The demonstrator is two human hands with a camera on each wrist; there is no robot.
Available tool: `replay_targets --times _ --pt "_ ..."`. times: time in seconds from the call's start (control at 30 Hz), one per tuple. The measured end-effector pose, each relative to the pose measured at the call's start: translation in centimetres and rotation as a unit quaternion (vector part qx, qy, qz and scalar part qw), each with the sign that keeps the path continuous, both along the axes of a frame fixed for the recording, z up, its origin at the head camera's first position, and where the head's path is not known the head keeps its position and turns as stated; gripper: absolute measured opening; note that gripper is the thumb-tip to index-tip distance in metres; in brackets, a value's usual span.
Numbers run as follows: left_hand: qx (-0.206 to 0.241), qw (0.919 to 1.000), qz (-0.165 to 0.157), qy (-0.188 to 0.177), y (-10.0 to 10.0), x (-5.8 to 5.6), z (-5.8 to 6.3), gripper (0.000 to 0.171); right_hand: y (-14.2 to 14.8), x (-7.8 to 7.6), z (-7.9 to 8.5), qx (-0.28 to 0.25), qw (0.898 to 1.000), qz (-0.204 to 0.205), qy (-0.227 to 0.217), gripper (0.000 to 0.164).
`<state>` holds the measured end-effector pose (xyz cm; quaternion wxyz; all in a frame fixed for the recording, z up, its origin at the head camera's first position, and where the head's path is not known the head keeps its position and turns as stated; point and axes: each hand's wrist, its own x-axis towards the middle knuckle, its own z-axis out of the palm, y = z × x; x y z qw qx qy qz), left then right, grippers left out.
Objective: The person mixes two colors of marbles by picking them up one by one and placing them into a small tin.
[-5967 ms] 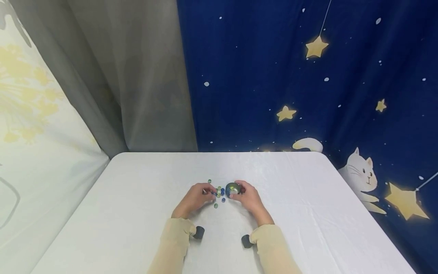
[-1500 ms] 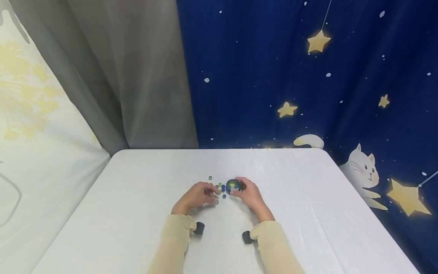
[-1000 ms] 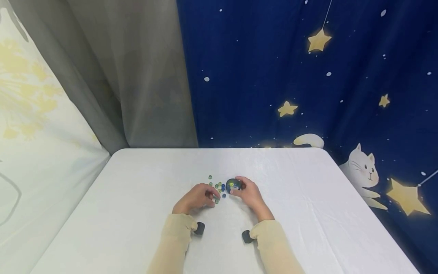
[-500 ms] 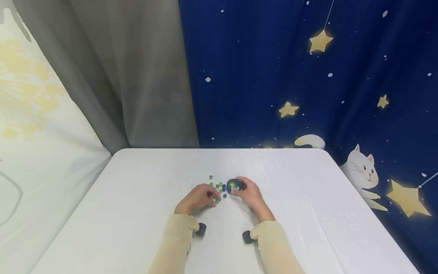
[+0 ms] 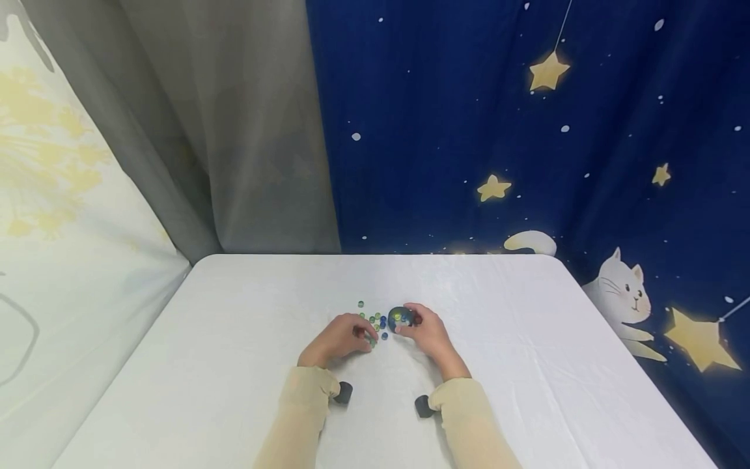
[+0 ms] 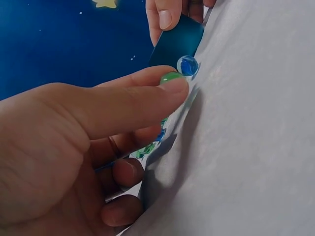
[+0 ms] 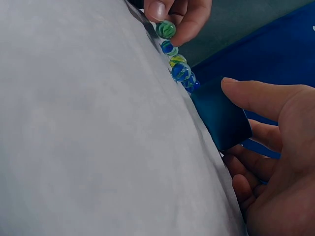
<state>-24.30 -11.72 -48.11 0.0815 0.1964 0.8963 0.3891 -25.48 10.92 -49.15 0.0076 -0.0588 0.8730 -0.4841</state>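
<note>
My left hand [image 5: 342, 340] pinches a green swirled glass marble [image 6: 170, 77] between thumb and forefinger, with the other fingers curled beneath. In the right wrist view that same marble [image 7: 166, 29] shows at the fingertips, close to the table. My right hand [image 5: 430, 333] grips a small round dark teal tin [image 7: 221, 115] by its side, thumb on the near wall. The tin's mouth faces up, and a few yellow-green and blue marbles show inside it in the head view. Between the hands lies a loose cluster of blue marbles [image 5: 383, 321] and green marbles [image 5: 372, 320].
A lone green marble [image 5: 361, 304] lies behind the cluster, and one blue marble [image 5: 384, 336] in front of it. White cloth covers the table [image 5: 234, 339]. A grey curtain [image 5: 263, 130] and a blue starry curtain [image 5: 422, 130] hang beyond the far edge.
My left hand has shifted from the cluster toward the front and has taken hold of the green marble that lay there. My right hand keeps the tin in nearly the same place.
</note>
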Motion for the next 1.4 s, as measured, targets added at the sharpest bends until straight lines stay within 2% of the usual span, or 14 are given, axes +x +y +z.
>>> replay_targets --times 0.23,0.43,0.63,1.0,1.4 --pt "0.016 0.9996 -0.005 0.022 0.0 -0.1 0.0 0.02 0.0 0.0 -0.1 0.002 1.0 0.0 -0.002 0.055" --pt "0.036 0.9989 0.01 0.027 0.0 0.1 0.3 0.022 0.0 0.0 -0.1 0.001 1.0 0.0 -0.004 0.056" --pt "0.046 0.9975 0.027 0.047 0.1 -0.1 0.6 0.019 0.0 0.0 -0.1 0.001 1.0 -0.001 -0.007 0.056" --pt "0.066 0.9942 0.078 0.033 0.5 -0.1 0.9 0.018 0.1 0.0 -0.1 0.0 1.0 0.003 -0.006 0.056" --pt "0.092 0.9898 0.09 0.061 0.7 -0.1 1.5 0.016 0.0 0.1 0.1 0.0 1.0 0.001 -0.007 0.057"
